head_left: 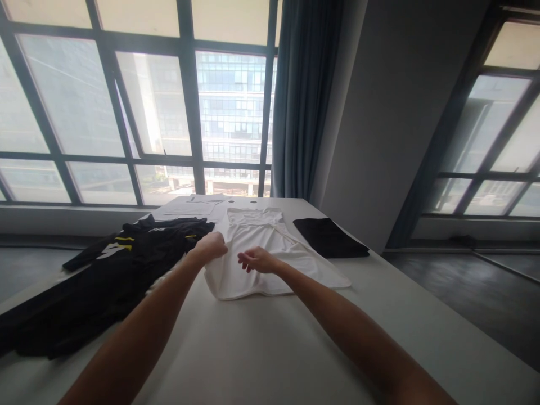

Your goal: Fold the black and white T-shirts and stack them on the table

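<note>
A white shirt [253, 279] lies spread on the table in front of me, its far part bunched and wrinkled and its near hem wide. At its left edge, my left hand [212, 246] is closed with the fingers pinched on the fabric. My right hand [258, 260] is over the middle of the shirt, fingers loosely curled and a little apart, with no cloth visible in them. Whether the right fingertips touch the shirt I cannot tell.
The white table [202, 360] runs toward the windows. Black clothing [139, 253] with yellow and white marks is heaped on the left, and a folded black cloth [331, 237] rests on the right. Papers [189, 208] lie at the far left. A blue curtain [301, 101] hangs behind.
</note>
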Demonstrator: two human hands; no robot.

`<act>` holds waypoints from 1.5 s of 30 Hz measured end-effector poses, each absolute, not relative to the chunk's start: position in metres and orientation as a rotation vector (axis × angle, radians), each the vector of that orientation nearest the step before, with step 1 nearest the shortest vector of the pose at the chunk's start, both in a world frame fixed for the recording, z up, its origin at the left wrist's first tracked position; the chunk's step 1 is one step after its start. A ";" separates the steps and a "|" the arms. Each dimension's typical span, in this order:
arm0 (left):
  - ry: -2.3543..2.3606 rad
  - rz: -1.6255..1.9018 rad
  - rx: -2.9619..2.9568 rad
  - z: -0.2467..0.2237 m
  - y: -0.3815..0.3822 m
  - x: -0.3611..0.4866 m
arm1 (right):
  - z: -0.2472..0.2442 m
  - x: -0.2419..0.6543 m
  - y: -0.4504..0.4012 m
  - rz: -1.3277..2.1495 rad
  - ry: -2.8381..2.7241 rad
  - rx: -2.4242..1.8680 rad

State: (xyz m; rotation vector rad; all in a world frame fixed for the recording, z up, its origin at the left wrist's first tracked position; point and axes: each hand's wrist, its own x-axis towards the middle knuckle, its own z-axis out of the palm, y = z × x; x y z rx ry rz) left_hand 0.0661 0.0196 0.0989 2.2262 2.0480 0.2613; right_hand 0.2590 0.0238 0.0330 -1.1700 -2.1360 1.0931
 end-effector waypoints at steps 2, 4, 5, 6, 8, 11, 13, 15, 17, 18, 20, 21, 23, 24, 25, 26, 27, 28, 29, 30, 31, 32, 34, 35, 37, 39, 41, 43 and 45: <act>2.023 0.233 2.274 0.095 0.015 0.078 | 0.038 0.255 0.037 1.235 -1.894 -1.235; 1.989 0.227 2.319 0.095 0.010 0.087 | 0.041 0.249 0.047 1.369 -1.744 -1.266; 1.976 0.230 2.333 0.095 0.008 0.090 | 0.042 0.245 0.052 1.432 -1.695 -1.270; 1.969 0.235 2.343 0.096 0.005 0.093 | 0.041 0.240 0.057 1.489 -1.654 -1.267; 1.962 0.244 2.352 0.098 0.001 0.096 | 0.039 0.230 0.067 1.569 -1.564 -1.252; 1.952 0.273 2.366 0.097 -0.003 0.096 | 0.035 0.215 0.082 1.483 -1.394 -1.250; 1.936 0.301 2.381 0.095 -0.004 0.095 | 0.034 0.211 0.091 1.335 -1.322 -1.247; 1.901 0.330 2.402 0.092 -0.003 0.094 | 0.035 0.214 0.098 1.184 -1.305 -1.229; 1.834 0.360 2.426 0.089 -0.004 0.096 | 0.035 0.221 0.102 1.000 -1.343 -1.248; 1.795 0.375 2.432 0.088 -0.005 0.098 | 0.034 0.227 0.103 0.904 -1.398 -1.292; 1.711 0.371 2.394 0.085 -0.007 0.104 | 0.029 0.238 0.103 0.788 -1.562 -1.440; 1.669 0.349 2.337 0.084 -0.009 0.108 | 0.026 0.243 0.102 0.789 -1.644 -1.518; 1.560 0.269 2.162 0.080 -0.011 0.116 | 0.019 0.253 0.100 0.841 -1.761 -1.628; 1.487 0.226 2.065 0.077 -0.011 0.119 | 0.016 0.257 0.099 0.862 -1.787 -1.649; 1.408 0.195 1.983 0.075 -0.010 0.121 | 0.013 0.260 0.098 0.865 -1.800 -1.655; 1.338 0.175 1.925 0.072 -0.008 0.122 | 0.011 0.263 0.097 0.857 -1.814 -1.658; 1.297 0.162 1.894 0.069 -0.004 0.122 | 0.010 0.265 0.096 0.847 -1.826 -1.659; 1.306 0.160 1.895 0.066 0.001 0.120 | 0.009 0.267 0.095 0.838 -1.838 -1.657; 1.371 0.176 1.937 0.063 0.007 0.116 | 0.009 0.268 0.095 0.830 -1.851 -1.655; 1.486 0.206 2.011 0.060 0.013 0.111 | 0.009 0.269 0.094 0.826 -1.866 -1.653; 1.636 0.244 2.097 0.056 0.019 0.105 | 0.009 0.270 0.093 0.822 -1.884 -1.651; 1.789 0.279 2.174 0.052 0.025 0.098 | 0.010 0.270 0.091 0.819 -1.901 -1.648; 1.998 0.297 2.233 0.042 0.036 0.085 | 0.011 0.270 0.088 0.807 -1.930 -1.643; 2.036 0.278 2.199 0.038 0.040 0.080 | 0.012 0.270 0.086 0.778 -1.958 -1.638; 2.014 0.244 2.061 0.029 0.045 0.072 | 0.014 0.269 0.082 0.674 -2.041 -1.627; 1.964 0.251 1.917 0.024 0.049 0.069 | 0.015 0.268 0.079 0.566 -2.128 -1.615; 1.930 0.219 1.819 0.021 0.053 0.067 | 0.017 0.268 0.077 0.525 -2.173 -1.611; 1.911 0.138 1.774 0.022 0.055 0.065 | 0.017 0.268 0.074 0.530 -2.189 -1.595; 1.915 0.057 1.773 0.025 0.056 0.060 | 0.018 0.273 0.072 0.521 -2.213 -1.562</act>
